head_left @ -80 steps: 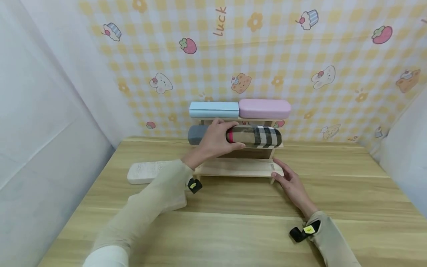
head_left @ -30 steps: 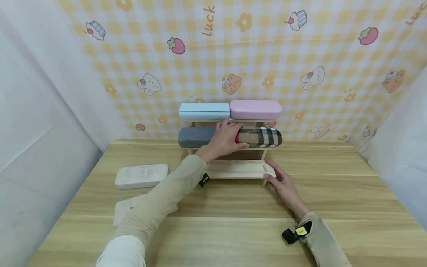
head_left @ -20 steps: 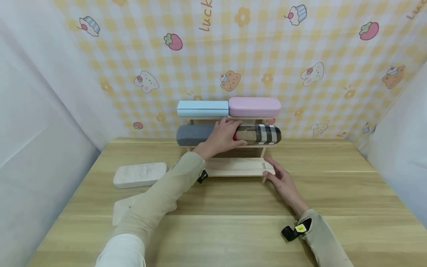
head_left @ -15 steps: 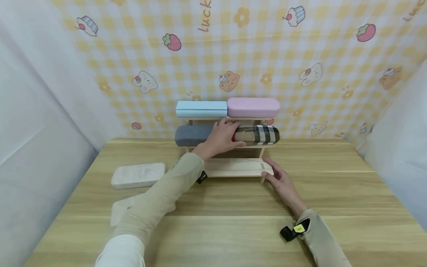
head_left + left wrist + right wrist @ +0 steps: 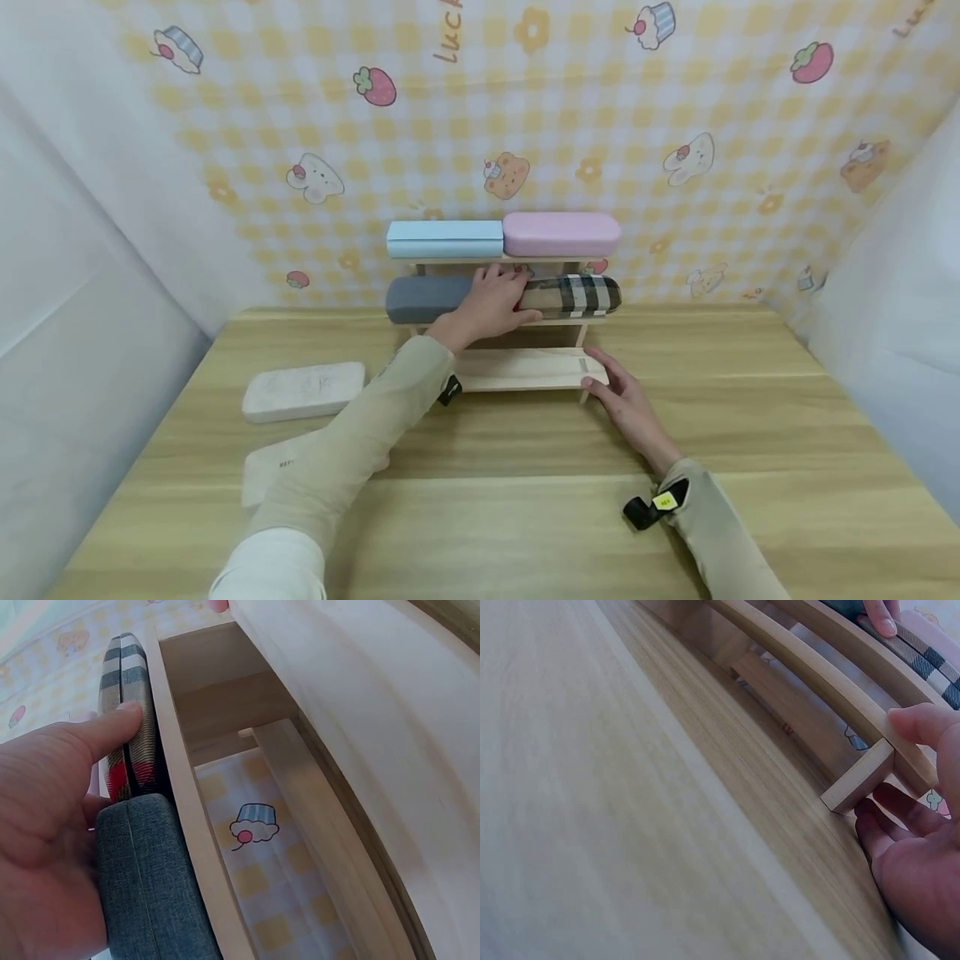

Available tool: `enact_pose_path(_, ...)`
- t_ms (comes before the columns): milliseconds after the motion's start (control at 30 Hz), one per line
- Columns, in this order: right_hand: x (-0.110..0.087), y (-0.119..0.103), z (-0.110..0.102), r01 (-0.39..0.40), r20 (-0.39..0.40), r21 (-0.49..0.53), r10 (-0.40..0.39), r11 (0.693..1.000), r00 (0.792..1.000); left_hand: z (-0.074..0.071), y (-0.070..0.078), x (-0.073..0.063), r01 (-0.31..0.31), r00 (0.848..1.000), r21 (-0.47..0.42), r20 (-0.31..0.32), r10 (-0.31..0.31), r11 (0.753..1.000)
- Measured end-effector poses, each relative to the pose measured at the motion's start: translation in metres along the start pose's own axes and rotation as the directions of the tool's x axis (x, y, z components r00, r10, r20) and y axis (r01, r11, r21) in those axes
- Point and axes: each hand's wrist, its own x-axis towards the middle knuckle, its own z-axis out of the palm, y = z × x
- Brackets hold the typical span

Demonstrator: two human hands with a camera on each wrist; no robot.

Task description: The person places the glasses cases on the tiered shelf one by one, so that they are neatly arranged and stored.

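Seemingly settling the plaid case [image 5: 567, 297], pinching it with the left hand [image 5: 491, 303] and gripping the wooden rack [image 5: 519, 369] with the right hand [image 5: 628, 407] — next probably needing gentle release.

Just right of the left hand [image 5: 491, 304], the rounded plaid fabric case [image 5: 590, 296] is checked in tan, black and white, with red near the thumb. Left of that hand, the rounded denim-textured case [image 5: 422, 300] is plain blue-grey. Above the hand sit a pale blue boxy case [image 5: 445, 241] and a pink-lilac smooth oblong case [image 5: 561, 235]. Beside the right hand [image 5: 626, 404], the tiered wooden rack [image 5: 517, 369] is pale cream. Left of both hands, one off-white oblong case [image 5: 303, 392] bears faint grey marks, another off-white case [image 5: 262, 473] dark lettering. Beyond the hands, the cloth backdrop [image 5: 585, 108] is yellow-and-white gingham with pink strawberries.
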Motion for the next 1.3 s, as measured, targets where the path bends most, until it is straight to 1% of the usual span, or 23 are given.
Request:
enact_pose_path(100,-0.002,-0.013,0.002,-0.005,-0.004,-0.016,0.005,1.0,1.0,0.0,-0.001,0.002,-0.009,1.0,0.0,0.003,0.009,1.0)
enact_pose_path(167,-0.002,-0.015,0.002,-0.009,-0.004,-0.026,0.009,1.0,1.0,-0.001,-0.001,0.003,-0.01,1.0,0.001,0.006,0.01,1.0)
enact_pose_path(233,-0.001,-0.011,0.002,0.0,-0.001,-0.029,0.0,1.0,1.0,0.0,-0.001,0.002,-0.006,1.0,0.003,0.009,0.006,1.0)
enact_pose_path(433,0.007,0.015,-0.002,0.027,0.003,-0.012,-0.026,1.0,1.0,0.001,-0.002,0.001,0.02,1.0,-0.002,0.016,-0.02,1.0)
enact_pose_path(567,0.006,0.017,-0.002,0.031,-0.004,-0.02,-0.031,0.999,1.0,0.001,-0.003,0.001,0.013,1.0,-0.019,0.016,-0.013,1.0)
enact_pose_path(733,0.006,0.015,-0.002,0.034,-0.01,-0.009,-0.034,0.999,0.999,0.001,-0.002,0.002,0.011,1.0,-0.027,-0.006,-0.012,1.0)
enact_pose_path(900,0.006,0.016,-0.002,0.04,-0.008,-0.01,-0.04,0.999,0.999,0.004,0.0,-0.003,-0.003,0.999,0.019,-0.052,0.004,1.0)
enact_pose_path(1000,0.007,0.017,-0.003,0.041,-0.005,-0.004,-0.041,0.999,0.999,0.005,0.002,-0.008,-0.016,0.995,0.066,-0.102,0.022,0.998)
enact_pose_path(1100,0.006,0.017,-0.002,0.038,-0.001,0.01,-0.038,0.999,0.999,0.001,0.008,-0.017,-0.002,0.987,0.117,-0.157,0.02,0.993)
enact_pose_path(1200,0.005,0.015,-0.002,0.032,0.005,0.014,-0.032,0.999,0.999,-0.008,0.017,-0.033,0.006,0.979,0.147,-0.2,0.024,0.989)
enact_pose_path(1300,0.003,0.005,-0.001,0.027,0.008,0.003,-0.028,1.0,1.0,-0.02,0.023,-0.053,-0.001,0.974,0.138,-0.225,0.032,0.99)
